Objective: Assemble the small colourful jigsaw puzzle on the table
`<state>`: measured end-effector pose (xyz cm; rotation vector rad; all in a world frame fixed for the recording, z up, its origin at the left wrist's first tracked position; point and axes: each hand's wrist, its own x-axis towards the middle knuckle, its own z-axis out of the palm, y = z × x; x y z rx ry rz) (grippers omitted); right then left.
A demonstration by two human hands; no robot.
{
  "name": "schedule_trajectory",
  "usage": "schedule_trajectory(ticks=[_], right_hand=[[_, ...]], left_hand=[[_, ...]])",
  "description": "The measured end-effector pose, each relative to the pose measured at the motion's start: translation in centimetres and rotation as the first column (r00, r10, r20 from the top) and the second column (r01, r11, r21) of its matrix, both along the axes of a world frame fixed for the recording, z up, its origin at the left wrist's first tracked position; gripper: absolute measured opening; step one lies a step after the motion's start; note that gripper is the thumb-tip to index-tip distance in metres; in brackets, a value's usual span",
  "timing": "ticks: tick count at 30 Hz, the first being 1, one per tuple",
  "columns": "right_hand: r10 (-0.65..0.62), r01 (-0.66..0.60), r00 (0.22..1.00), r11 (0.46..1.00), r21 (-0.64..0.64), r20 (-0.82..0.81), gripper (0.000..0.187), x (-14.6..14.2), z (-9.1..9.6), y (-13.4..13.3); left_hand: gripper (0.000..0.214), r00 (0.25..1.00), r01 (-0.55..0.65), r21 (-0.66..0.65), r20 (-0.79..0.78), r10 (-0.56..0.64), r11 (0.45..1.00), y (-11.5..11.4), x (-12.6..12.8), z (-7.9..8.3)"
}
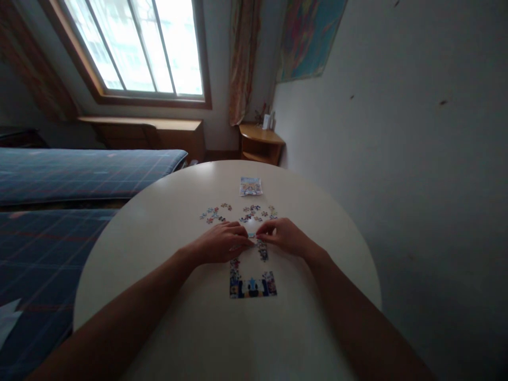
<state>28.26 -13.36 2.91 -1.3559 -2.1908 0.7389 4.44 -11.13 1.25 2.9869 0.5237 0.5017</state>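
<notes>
A partly joined jigsaw puzzle (254,288) lies on the round white table, its near edge and parts of both sides connected. Over its far left corner rests my left hand (226,242), palm down, with fingertips against the puzzle's top edge; what they press is hidden. My right hand (283,235) pinches at the far edge, thumb and forefinger together on a small puzzle piece (259,236). The fingertips of both hands nearly meet. Beyond them, loose puzzle pieces lie in a left cluster (213,214) and a right cluster (254,212).
A small picture sheet (251,186) lies toward the back of the white table (159,296). To the left is a bed with a blue plaid cover (51,254). A corner shelf (262,136) stands behind the table, and a bare wall (416,185) runs along the right.
</notes>
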Motion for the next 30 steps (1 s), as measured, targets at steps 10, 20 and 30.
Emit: schedule_trajectory(ticks=[10, 20, 30], right_hand=[[0.031, -0.025, 0.997, 0.996, -0.085, 0.071, 0.014, 1.6, 0.1, 0.2], [0.072, -0.069, 0.996, 0.996, -0.058, 0.054, 0.012, 1.8, -0.2, 0.5], [0.126, -0.130, 0.964, 0.992, 0.000, 0.232, 0.067, 1.0, 0.3, -0.9]], left_hand=[[0.028, 0.999, 0.002, 0.040, -0.037, 0.000, 0.999, 0.0, 0.0, 0.0], [0.025, 0.999, -0.002, 0.054, -0.032, 0.004, 0.999, -0.1, 0.1, 0.1], [0.024, 1.000, 0.026, 0.047, -0.013, -0.026, 0.999, 0.0, 0.0, 0.0]])
